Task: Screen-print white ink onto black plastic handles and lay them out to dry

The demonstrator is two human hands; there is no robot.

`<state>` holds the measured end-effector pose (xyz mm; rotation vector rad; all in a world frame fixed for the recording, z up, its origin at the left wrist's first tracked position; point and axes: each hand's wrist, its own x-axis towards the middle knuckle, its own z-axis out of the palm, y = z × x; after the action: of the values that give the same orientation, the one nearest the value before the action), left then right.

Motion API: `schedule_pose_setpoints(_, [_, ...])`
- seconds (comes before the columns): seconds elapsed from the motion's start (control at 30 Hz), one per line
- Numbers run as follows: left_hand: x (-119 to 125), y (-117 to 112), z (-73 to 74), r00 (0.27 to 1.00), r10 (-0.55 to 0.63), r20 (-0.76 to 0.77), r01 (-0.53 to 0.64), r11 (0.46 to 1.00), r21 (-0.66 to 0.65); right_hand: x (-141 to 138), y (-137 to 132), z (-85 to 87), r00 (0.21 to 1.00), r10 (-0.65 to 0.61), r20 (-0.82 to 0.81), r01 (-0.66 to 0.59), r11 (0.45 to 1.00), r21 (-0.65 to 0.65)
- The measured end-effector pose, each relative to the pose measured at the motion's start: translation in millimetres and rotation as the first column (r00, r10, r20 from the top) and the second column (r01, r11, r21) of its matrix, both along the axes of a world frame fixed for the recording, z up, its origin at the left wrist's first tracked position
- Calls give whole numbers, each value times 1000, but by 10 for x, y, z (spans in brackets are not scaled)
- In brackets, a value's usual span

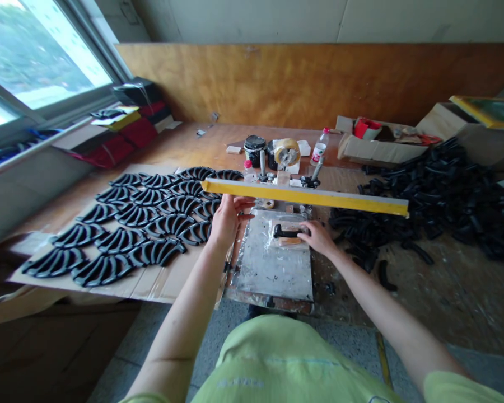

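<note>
My left hand grips the left end of a raised yellow frame bar that spans the work plate. My right hand rests on the grey, ink-stained metal plate, fingers closed on a black curved plastic piece lying on a small fixture there. To the left, several black curved pieces lie in rows on a cardboard sheet.
A big heap of black curved pieces covers the bench on the right. Behind the frame stand ink pots, a tape roll and a plastic bottle. Cardboard boxes sit at the back right, a window at the left.
</note>
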<state>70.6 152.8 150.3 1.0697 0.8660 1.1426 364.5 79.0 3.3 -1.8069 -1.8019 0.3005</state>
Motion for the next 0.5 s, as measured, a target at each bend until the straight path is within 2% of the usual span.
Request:
schedule_pose_setpoints(0.07, [82,-137,-181,999,42,-3,-42,996,-82,-286,-89,-69,995,73,67,-74,997,14])
schedule_pose_setpoints(0.13, [154,-402,-466,996,-77,-52,59,958,-280,-582,-176,-17,995,41,87,-47,996,70])
schedule_pose_setpoints(0.17, [182,-555,-628,981,-181,-63,142,907,-398,-725,-227,33,995,46,83,-55,993,104])
schedule_pose_setpoints(0.2, [196,-704,-789,967,-247,-59,188,851,-490,-855,-280,85,992,93,81,-104,985,140])
schedule_pose_setpoints(0.23, [189,-833,-941,963,-265,-55,193,815,-547,-958,-333,129,980,180,87,-193,966,170])
schedule_pose_setpoints(0.3, [84,-990,-1193,973,-217,-76,135,810,-571,-1025,-423,161,923,370,105,-384,901,201])
schedule_pose_setpoints(0.33, [-27,-1008,-1291,978,-177,-110,88,828,-554,-962,-459,142,909,404,105,-418,886,203])
schedule_pose_setpoints(0.37, [-182,-992,-1373,978,-134,-162,29,849,-528,-830,-488,98,924,369,101,-382,903,196])
schedule_pose_setpoints(0.4, [-376,-953,-1444,969,-86,-232,-43,865,-500,-637,-512,31,958,271,95,-284,943,174])
schedule_pose_setpoints(0.43, [-604,-903,-1507,947,-37,-318,-124,873,-472,-399,-532,-56,988,117,105,-131,982,139])
schedule_pose_setpoints(0.47, [-850,-857,-1566,904,14,-427,-222,869,-442,-140,-550,-162,987,-49,151,36,996,88])
schedule_pose_setpoints(0.5, [-1098,-824,-1621,832,34,-554,-309,858,-411,117,-567,-279,962,-153,226,153,988,14])
